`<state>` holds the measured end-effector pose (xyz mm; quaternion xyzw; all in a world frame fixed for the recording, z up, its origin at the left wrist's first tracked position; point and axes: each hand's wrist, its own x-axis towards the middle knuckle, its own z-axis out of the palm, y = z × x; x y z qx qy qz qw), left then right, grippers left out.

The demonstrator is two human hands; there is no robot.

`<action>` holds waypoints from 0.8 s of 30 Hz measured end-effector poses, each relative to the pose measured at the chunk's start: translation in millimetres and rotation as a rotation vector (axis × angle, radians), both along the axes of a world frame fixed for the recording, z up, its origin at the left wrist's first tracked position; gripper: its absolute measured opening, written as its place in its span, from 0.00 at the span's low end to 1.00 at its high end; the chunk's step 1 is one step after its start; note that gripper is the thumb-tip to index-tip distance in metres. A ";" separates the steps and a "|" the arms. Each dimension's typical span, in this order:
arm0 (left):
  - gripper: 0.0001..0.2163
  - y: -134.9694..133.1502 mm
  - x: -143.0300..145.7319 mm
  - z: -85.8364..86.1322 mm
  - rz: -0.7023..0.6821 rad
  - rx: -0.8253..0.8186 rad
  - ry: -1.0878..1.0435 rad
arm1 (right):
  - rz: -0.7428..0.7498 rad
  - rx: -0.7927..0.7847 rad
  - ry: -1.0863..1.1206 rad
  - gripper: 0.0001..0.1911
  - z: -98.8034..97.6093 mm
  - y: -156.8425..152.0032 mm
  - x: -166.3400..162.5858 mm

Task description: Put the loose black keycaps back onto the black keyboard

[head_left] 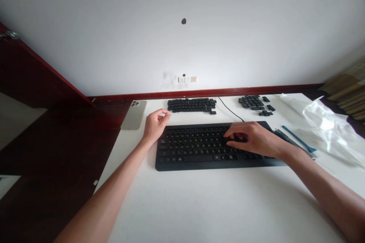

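A black keyboard [199, 164] lies on the white table, partly covered by my right arm. Over its right half, my right hand [248, 138] bends thumb and fingers towards each other, low against the keys; what sits between the fingertips is too dark to make out. Beside the keyboard's upper left corner rests my left hand [156, 123], fingers curled in and thumb near the index tip. Anything in that hand is hidden. Behind the keyboard, loose black keycaps [191, 104] lie in rows, with one stray keycap [213, 112] at their right end.
Another cluster of black keycaps [251, 101] lies at the back right. A phone [133, 115] lies at the table's left edge. Right of the keyboard are a blue tool [299, 139] and clear plastic wrap [325, 119]. A cable [230, 109] runs back towards the wall.
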<state>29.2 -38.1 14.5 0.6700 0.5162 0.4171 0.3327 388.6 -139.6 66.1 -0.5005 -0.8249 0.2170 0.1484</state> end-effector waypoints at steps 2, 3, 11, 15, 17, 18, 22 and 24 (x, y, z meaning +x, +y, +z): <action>0.12 -0.1 -0.2 0.2 0.008 0.005 0.010 | 0.038 -0.008 -0.005 0.13 1.4 -2.2 -0.4; 0.12 -0.2 -0.2 0.2 0.012 0.009 0.017 | 0.046 -0.008 -0.007 0.13 1.9 -3.0 -0.3; 0.12 -1.6 -0.3 1.2 0.030 0.026 0.079 | 0.067 -0.020 -0.010 0.14 7.7 -7.8 5.6; 0.12 -2.0 -0.1 1.4 0.038 0.041 0.099 | 0.097 -0.018 0.024 0.10 10.5 -8.0 3.9; 0.12 -1.8 -0.1 1.2 0.043 0.044 0.107 | 0.112 -0.012 0.034 0.08 9.1 -7.9 2.8; 0.12 -1.7 -0.1 1.2 0.044 0.044 0.108 | 0.125 -0.009 0.040 0.07 7.6 -7.9 2.4; 0.12 -2.0 0.5 2.3 0.048 0.036 0.115 | 0.161 0.020 0.081 0.07 -0.3 -7.9 1.1; 0.12 -2.3 0.9 3.3 0.048 0.035 0.121 | 0.160 0.028 0.088 0.07 -2.8 -7.7 0.6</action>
